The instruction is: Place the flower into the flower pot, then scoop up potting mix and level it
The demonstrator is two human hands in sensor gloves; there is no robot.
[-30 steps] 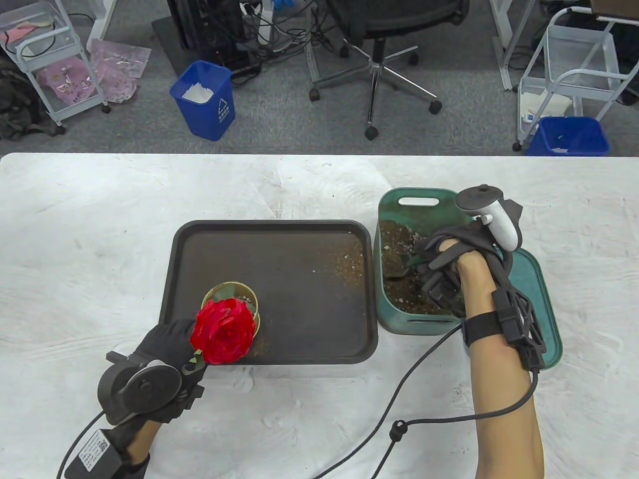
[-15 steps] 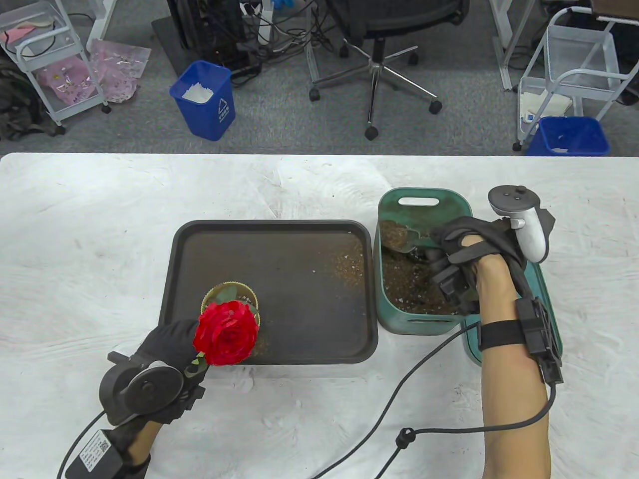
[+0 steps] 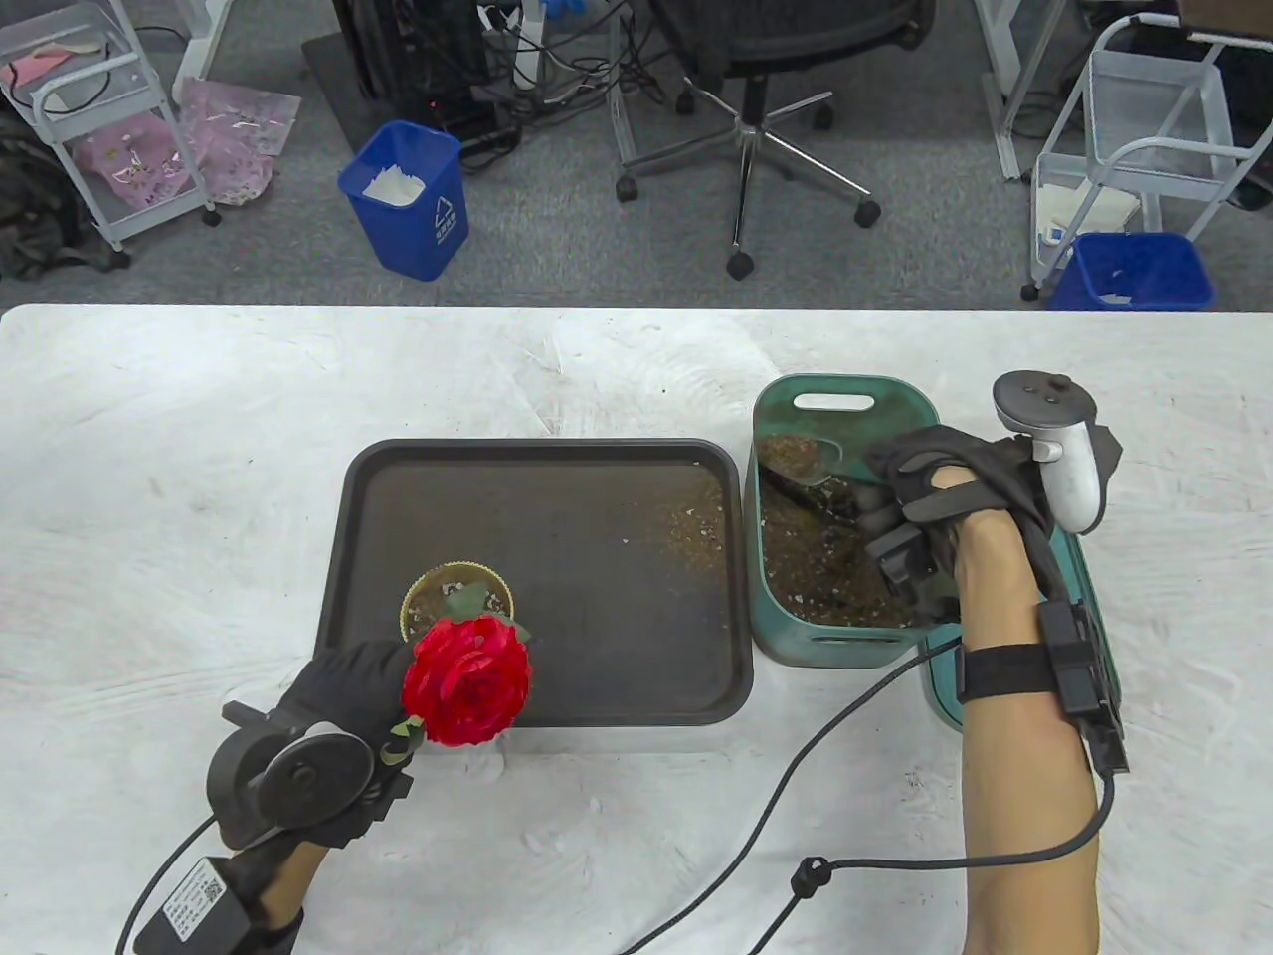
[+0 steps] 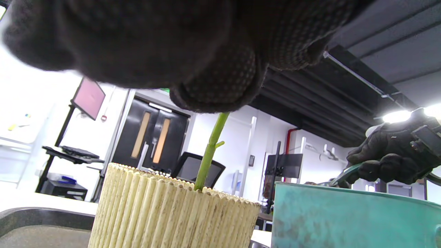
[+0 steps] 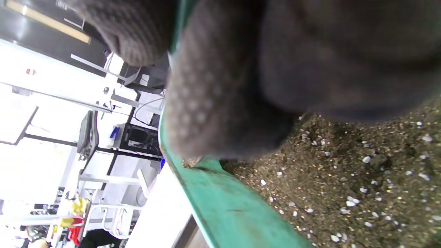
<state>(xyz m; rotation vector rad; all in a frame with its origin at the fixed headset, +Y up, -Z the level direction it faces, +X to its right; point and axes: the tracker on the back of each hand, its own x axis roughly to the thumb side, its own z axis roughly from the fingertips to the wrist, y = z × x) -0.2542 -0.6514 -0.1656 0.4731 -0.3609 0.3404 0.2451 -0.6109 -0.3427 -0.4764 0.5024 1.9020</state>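
Note:
A red rose (image 3: 467,678) leans over the near rim of the ribbed cream flower pot (image 3: 457,602), which stands on the dark tray (image 3: 557,468). My left hand (image 3: 383,681) grips its green stem (image 4: 210,148) just above the flower pot (image 4: 172,213), and the stem's lower end dips inside. At the green bin (image 3: 845,647) of potting mix (image 3: 816,572), my right hand (image 3: 895,507) holds a green scoop (image 3: 830,468) loaded with mix above the bin's far half. In the right wrist view, gloved fingers (image 5: 213,103) hover over the potting mix (image 5: 344,179).
Spilled mix lies on the tray's right side (image 3: 696,517). The bin's green lid (image 3: 1089,597) sticks out under it on the right. A black cable (image 3: 825,746) trails from the right wrist across the white table (image 3: 199,448).
The right hand has raised the scoop out of the mix, now filled, and moved it toward the bin's far end. The rose head has tipped toward the near right.

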